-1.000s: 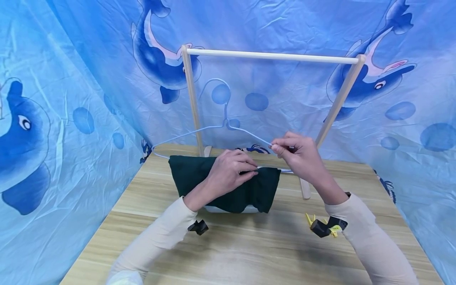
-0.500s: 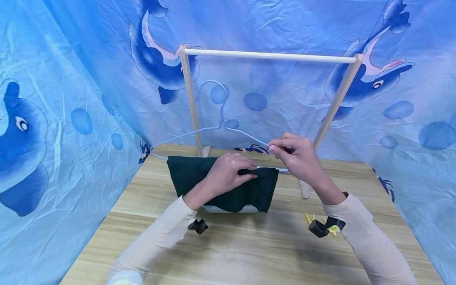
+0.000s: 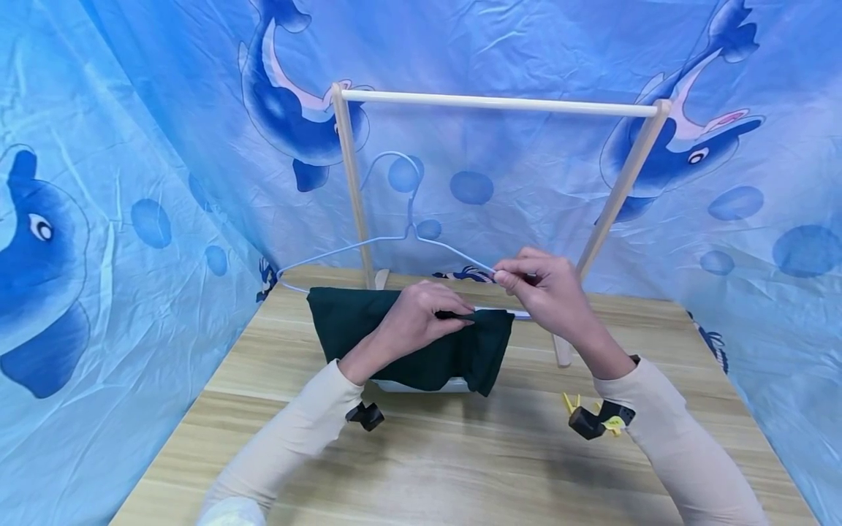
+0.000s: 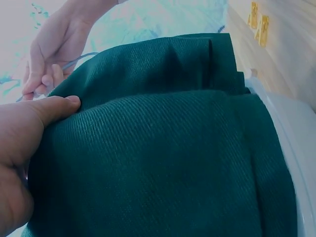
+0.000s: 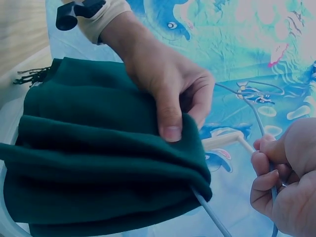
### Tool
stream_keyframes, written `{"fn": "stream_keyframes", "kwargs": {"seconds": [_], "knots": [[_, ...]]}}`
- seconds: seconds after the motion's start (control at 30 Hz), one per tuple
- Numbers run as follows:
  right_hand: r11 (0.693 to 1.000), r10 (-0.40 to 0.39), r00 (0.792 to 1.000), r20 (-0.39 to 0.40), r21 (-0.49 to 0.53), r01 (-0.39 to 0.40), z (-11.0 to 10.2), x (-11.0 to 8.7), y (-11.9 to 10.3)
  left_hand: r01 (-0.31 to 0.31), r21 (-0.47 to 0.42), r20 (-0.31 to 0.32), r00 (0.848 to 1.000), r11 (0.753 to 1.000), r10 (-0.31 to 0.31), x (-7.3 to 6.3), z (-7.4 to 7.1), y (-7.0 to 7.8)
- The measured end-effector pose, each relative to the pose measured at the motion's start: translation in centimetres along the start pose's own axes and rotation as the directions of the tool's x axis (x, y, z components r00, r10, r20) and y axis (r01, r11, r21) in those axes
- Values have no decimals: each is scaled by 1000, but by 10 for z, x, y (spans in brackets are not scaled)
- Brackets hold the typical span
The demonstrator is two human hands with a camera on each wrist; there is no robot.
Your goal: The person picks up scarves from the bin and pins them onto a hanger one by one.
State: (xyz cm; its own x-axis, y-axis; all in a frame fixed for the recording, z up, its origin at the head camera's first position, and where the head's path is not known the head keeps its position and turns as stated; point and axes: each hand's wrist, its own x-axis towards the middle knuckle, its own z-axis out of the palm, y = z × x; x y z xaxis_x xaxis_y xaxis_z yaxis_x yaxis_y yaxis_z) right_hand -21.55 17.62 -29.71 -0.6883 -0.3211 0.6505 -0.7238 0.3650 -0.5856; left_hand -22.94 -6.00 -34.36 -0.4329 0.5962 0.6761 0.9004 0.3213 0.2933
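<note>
The tabletop point(image 3: 427, 467) stretches out below the hands, nearest at the bottom of the head view. At the wrists sit a black camera point(image 3: 365, 416) under the left hand and another black wrist unit point(image 3: 588, 422) under the right; yellow pieces point(image 3: 571, 401) peek out beside the latter, their shape hard to make out. Below the left hand, a white container point(image 3: 455, 386) shows only as a strip; its inside is covered.

Over it hangs a dark green cloth point(image 3: 483, 351), folded across the hanger's lower bar, its long axis running sideways beneath the left hand. Whether its lower edge rests in the container, I cannot tell. The left hand point(image 3: 417, 318) pinches the cloth's top fold, thumb on the near side, the other fingertips largely hidden.

The right hand point(image 3: 546, 292) pinches the sloping right arm of the pale hanger point(image 3: 411, 232), covering that end in the head view. The hanger's long axis also runs left to right between and past the hands; its hook points up, opening left.

Beyond both hands stands a wooden rack point(image 3: 500, 103), its foot partly hidden by the right hand's forearm, before a blue dolphin-patterned backdrop point(image 3: 513, 44).
</note>
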Motion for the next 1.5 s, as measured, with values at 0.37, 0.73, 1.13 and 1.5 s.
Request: {"fn": "stream_keyframes", "kwargs": {"seconds": [0.37, 0.73, 1.13, 1.5], "knots": [[1000, -3, 1000, 24, 24, 2, 9, 4, 1, 21, -75, -73, 997, 997, -26, 8, -4, 6], [1000, 2, 999, 47, 30, -3, 16, 9, -5, -32, 21, -6, 999, 999, 32, 18, 4, 8], [999, -14, 1000, 11, 48, 13, 9, 11, -9, 46, 212, 137, 988, 976, -77, 13, -5, 9], [998, 6, 1000, -6, 69, -6, 4, 11, -5, 108, 296, -44, 994, 949, -99, -21, -45, 4]]}}
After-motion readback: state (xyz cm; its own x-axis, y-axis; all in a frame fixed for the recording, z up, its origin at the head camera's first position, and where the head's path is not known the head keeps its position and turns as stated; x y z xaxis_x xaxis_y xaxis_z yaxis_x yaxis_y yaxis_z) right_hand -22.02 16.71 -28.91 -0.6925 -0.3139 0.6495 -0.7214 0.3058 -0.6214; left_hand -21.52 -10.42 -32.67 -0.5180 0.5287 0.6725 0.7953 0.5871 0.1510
